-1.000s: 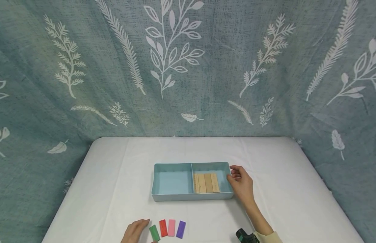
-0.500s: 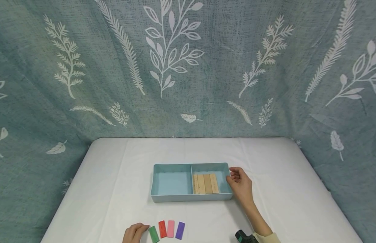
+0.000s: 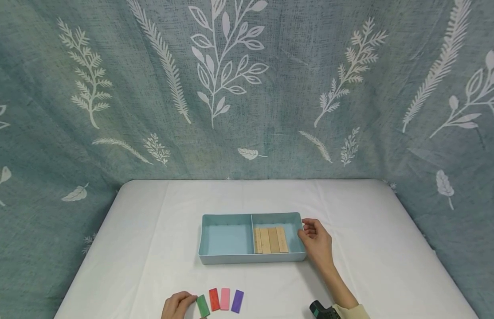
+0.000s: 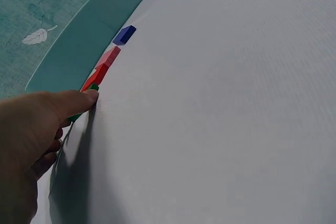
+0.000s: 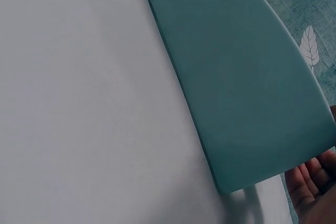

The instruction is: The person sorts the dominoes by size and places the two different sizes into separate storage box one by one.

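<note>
My left hand (image 3: 177, 305) pinches a green block (image 3: 203, 305) at the table's near side; in the left wrist view the thumb lies over the green block (image 4: 93, 87) and hides most of it. To its right lie a red block (image 3: 214, 299), a pink block (image 3: 225, 299) and a purple block (image 3: 237, 301), roughly in a row. Farther back stands a blue-green two-compartment box (image 3: 252, 258). My right hand (image 3: 318, 243) grips its right end wall, with fingers outside; the right wrist view shows these fingers (image 5: 310, 174) at the box corner.
Several plain wooden blocks (image 3: 271, 240) lie side by side in the box's right compartment, against the divider. A white cloth (image 3: 159, 239) covers the table. Behind it hangs a green leaf-patterned curtain (image 3: 279, 97). A black wrist device (image 3: 324, 310) sits by the right sleeve.
My left index finger has come down from beside the green block onto its far end, and the hand now pinches it. The right hand and the box stay where they were.
</note>
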Tool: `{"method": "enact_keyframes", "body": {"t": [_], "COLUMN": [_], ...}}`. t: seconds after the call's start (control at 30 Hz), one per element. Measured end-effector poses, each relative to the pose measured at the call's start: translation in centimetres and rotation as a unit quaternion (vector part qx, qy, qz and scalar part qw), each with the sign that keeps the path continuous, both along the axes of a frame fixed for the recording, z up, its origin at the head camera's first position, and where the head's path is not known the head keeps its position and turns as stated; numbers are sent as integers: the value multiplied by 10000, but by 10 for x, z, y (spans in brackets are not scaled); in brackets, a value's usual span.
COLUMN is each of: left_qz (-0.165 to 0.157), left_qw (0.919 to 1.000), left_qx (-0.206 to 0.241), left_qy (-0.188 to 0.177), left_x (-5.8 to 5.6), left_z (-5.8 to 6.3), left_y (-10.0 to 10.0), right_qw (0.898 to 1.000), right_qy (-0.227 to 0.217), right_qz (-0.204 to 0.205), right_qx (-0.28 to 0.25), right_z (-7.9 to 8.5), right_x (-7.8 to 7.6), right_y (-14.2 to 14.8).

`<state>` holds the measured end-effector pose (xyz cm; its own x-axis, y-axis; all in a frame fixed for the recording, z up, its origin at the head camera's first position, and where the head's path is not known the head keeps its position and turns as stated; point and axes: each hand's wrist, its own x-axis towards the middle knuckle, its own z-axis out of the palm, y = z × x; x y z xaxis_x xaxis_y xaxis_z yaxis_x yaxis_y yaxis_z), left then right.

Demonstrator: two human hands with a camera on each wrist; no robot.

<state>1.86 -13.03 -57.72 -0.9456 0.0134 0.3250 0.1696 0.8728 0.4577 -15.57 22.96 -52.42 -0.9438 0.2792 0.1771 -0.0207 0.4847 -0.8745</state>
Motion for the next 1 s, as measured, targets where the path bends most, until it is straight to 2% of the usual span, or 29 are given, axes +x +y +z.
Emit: {"method": "enact_keyframes", "body": {"t": [0.13, 0.23, 0.37, 0.5, 0.7, 0.8, 0.9, 1.0], "left_qz": [-62, -128, -216, -171, -169, -128, -85, -35], "left_qw": [10000, 9995, 9964, 9926, 9971, 9964, 9955, 9969], "left_qx": [13, 57, 196, 265, 40, 129, 271, 494], "left_qy": [-72, -272, -802, -1172, -738, -828, -906, -617], "left_x": [-2, -2, -3, -4, -9, -13, -17, -22], "left_z": [4, 9, 17, 12, -17, -27, -28, -26], "left_y": [-1, -2, -4, -6, -11, -14, -14, -11], "right_qw": [10000, 10000, 10000, 10000, 10000, 10000, 10000, 10000], "right_qy": [14, 8, 1, -2, -13, -22, -33, -40], "right_qz": [2, -4, -14, -42, -65, -44, -22, -20], "right_qx": [-22, -51, -40, -6, -28, -59, -63, -14], "right_z": [0, 0, 0, -1, -1, 0, 1, 1], "right_x": [-1, -1, -2, -2, -2, -2, -3, -3], "right_y": [0, 0, -1, -1, -1, -1, -1, -2]}}
